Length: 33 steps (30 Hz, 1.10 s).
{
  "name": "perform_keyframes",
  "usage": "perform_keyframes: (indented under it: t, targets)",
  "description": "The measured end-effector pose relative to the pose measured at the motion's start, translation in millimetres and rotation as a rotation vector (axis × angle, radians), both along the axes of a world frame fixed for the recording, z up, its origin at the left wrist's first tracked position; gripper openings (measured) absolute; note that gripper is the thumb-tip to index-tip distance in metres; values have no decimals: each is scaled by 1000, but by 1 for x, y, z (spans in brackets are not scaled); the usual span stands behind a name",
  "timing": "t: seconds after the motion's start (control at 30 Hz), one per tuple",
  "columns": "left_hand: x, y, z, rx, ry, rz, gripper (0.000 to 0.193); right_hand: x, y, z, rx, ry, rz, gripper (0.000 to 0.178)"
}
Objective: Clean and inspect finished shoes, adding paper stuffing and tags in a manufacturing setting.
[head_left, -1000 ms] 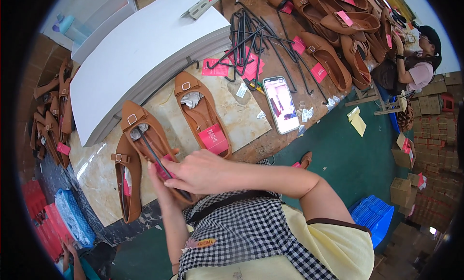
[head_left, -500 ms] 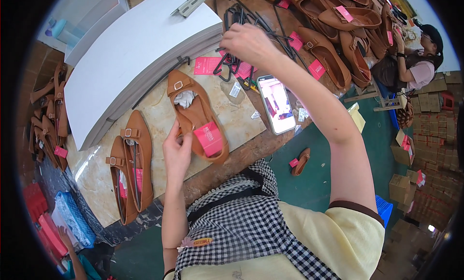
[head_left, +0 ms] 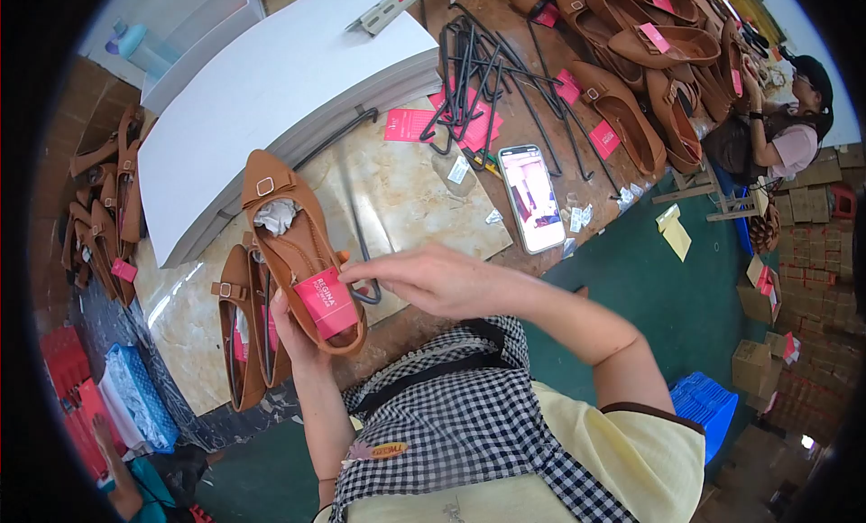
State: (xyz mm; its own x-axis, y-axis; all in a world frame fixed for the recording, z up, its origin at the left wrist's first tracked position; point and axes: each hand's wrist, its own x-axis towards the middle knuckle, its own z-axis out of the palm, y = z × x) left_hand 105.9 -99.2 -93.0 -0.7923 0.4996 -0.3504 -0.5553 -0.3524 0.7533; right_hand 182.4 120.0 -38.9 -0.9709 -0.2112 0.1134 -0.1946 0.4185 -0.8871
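My left hand (head_left: 305, 350) grips a brown pointed flat shoe (head_left: 293, 221) by its heel side. The shoe has a buckle strap, crumpled white paper in the toe and a pink card (head_left: 327, 305) on its insole. My right hand (head_left: 431, 284) is beside the heel, fingertips close to the card. A thin black hooked rod (head_left: 359, 218), blurred along its length, runs behind those fingers; its curved end shows below them, and the hand appears closed on it. Left of the held shoe, a pair of similar shoes (head_left: 236, 333) lies on the table, partly covered by it, with rods inside.
Black hooked rods (head_left: 474, 67) lie piled over pink cards (head_left: 410, 124) at the back. A phone (head_left: 530, 198) lies near the table edge. White board sheets (head_left: 289, 72) are stacked at the back left. Brown shoes (head_left: 622, 117) are heaped at right, where another person (head_left: 776, 126) sits.
My right hand has come from the rod pile down to the held shoe, bringing a black rod. My left hand has shifted the shoe left, over the pair.
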Motion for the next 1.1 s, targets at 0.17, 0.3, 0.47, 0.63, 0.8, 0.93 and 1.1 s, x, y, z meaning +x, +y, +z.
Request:
perform_keyframes:
  t: [0.17, 0.3, 0.47, 0.63, 0.8, 0.93, 1.1]
  targets:
    - [-8, -18, -1, -50, -1, -8, 70, 26, -39, -14, -378, -51, -146, 48]
    - [-10, -14, -6, -82, 97, 43, 71, 41, -43, -18, -67, 88, -211, 59]
    - [-9, -7, -13, -73, 124, 184, 71, 50, -49, -3, 315, 158, -219, 66]
    - [1, -8, -16, -179, 83, 219, 69, 37, -53, 7, 240, -189, -197, 57]
    - [9, -5, -16, -186, 1, 152, 65, 18, -49, 2, -70, -140, -323, 46]
    - [5, -7, -14, -208, 29, 177, 63, 11, -55, 9, -154, -230, -287, 33]
    - [4, -15, -21, -184, 182, -16, 71, 0, -62, 19, -86, -269, -328, 33]
